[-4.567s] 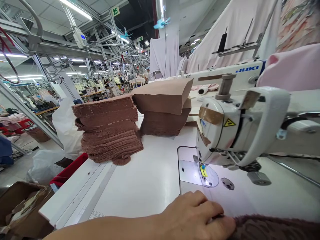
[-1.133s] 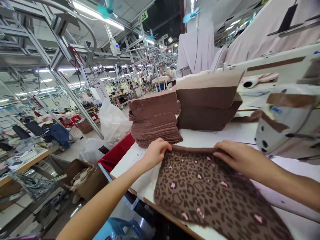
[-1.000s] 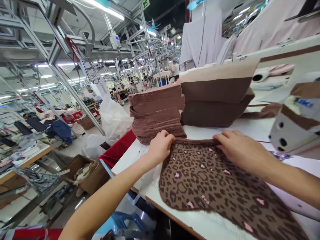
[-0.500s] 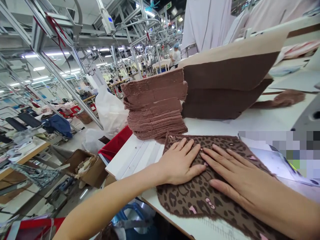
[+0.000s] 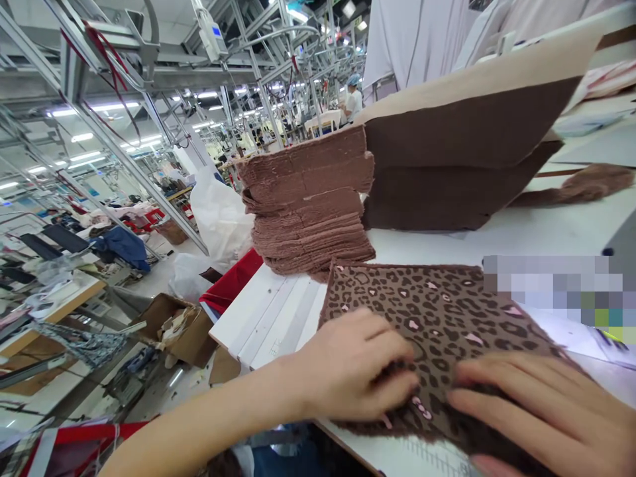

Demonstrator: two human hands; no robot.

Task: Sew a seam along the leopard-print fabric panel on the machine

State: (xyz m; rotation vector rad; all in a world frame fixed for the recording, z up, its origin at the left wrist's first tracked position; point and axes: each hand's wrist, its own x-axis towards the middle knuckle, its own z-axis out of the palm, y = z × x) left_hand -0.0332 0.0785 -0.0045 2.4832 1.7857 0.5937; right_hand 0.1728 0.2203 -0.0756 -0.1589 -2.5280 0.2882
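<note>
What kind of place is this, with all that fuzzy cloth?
Most likely a clothing factory. Stacks of cut brown fabric sit on the white table, hands smooth a leopard-print piece, and rows of workstations stretch behind.

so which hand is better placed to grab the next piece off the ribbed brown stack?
Left, probably. The left hand rests on the leopard fabric on the side nearer the ribbed brown stack; the right hand lies farther away.

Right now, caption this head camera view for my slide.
Both hands, left hand and right hand, press a leopard-print fabric piece on the white table beside stacked brown fabric.
</note>
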